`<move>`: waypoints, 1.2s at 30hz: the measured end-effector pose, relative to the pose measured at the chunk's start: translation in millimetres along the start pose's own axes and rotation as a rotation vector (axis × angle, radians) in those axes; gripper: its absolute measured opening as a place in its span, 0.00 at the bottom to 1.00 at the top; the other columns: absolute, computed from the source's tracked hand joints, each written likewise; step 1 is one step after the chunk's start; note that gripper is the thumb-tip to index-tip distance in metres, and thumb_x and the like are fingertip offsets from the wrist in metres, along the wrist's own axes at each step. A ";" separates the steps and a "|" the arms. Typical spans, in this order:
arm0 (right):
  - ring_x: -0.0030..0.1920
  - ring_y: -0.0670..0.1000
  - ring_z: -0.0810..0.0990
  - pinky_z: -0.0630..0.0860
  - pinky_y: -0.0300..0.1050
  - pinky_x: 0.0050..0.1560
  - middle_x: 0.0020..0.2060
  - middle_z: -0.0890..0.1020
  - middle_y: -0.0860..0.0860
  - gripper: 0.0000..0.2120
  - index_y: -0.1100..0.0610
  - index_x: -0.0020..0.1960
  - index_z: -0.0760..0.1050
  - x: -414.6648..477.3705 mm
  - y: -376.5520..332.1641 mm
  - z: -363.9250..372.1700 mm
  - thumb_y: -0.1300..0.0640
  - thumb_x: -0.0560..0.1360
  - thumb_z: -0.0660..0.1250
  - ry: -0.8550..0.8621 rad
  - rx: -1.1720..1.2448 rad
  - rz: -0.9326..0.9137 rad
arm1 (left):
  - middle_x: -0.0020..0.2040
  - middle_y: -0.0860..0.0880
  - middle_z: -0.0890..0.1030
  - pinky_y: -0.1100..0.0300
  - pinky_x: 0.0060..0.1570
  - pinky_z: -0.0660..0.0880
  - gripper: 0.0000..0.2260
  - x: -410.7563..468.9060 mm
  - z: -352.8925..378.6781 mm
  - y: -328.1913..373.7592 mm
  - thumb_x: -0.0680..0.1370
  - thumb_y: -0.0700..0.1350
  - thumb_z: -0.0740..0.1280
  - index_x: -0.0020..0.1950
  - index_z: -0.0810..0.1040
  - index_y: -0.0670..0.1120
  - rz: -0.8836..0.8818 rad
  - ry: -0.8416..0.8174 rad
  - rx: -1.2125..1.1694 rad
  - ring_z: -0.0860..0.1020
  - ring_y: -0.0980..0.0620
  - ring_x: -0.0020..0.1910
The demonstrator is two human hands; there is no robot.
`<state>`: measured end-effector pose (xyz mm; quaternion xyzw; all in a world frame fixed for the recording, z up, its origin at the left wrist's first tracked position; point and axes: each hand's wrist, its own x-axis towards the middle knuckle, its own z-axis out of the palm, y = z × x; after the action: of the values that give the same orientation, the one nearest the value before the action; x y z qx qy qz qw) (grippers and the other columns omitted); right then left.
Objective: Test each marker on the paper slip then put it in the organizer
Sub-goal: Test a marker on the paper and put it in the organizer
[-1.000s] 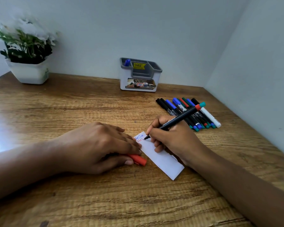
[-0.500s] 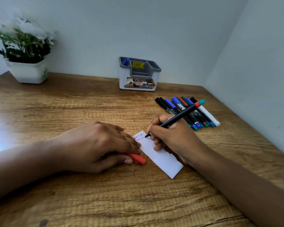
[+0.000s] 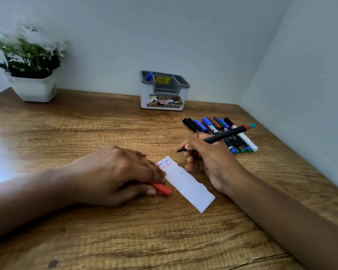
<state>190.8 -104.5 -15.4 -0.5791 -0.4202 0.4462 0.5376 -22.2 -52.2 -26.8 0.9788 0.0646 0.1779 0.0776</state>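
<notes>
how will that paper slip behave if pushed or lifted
Thin and flat, the paper slip is probably floppy and light. On the smooth table it would likely slide; the left hand, gripping a red cap, pins its edge.

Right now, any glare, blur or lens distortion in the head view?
Head view: blown-out glare on the table at left; potted plant soft, its white flowers washed out; wall corner leans from the wide angle; centre sharp: paper slip, marker in the right hand, red cap in the left hand.
</notes>
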 end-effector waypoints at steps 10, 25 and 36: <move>0.25 0.45 0.72 0.74 0.39 0.25 0.26 0.73 0.50 0.06 0.56 0.42 0.75 -5.1 -21.1 -9.6 0.67 0.71 0.68 -0.128 0.124 -0.222 | 0.49 0.68 0.82 0.68 0.43 0.78 0.08 -1.0 -4.1 -6.0 0.74 0.60 0.68 0.52 0.81 0.65 -0.332 0.414 -0.295 0.80 0.69 0.49; 0.31 0.49 0.78 0.78 0.43 0.30 0.35 0.82 0.55 0.01 0.58 0.46 0.72 -13.7 -19.6 2.1 0.62 0.76 0.63 -0.330 0.026 -0.241 | 0.43 0.58 0.85 0.52 0.50 0.78 0.18 1.9 -5.0 -14.4 0.69 0.67 0.66 0.54 0.80 0.62 -0.463 0.395 -0.461 0.83 0.56 0.45; 0.21 0.44 0.67 0.62 0.33 0.20 0.25 0.77 0.50 0.05 0.56 0.43 0.71 -20.1 -27.0 8.0 0.58 0.73 0.68 -0.218 0.028 -0.279 | 0.36 0.58 0.84 0.47 0.33 0.78 0.08 27.1 -13.1 3.4 0.72 0.57 0.71 0.49 0.83 0.58 -0.468 0.489 -0.213 0.81 0.47 0.33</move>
<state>177.8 -120.1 12.7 -0.4556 -0.5460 0.4332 0.5537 -1.4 -49.6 -4.8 0.8522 0.2851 0.3903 0.2003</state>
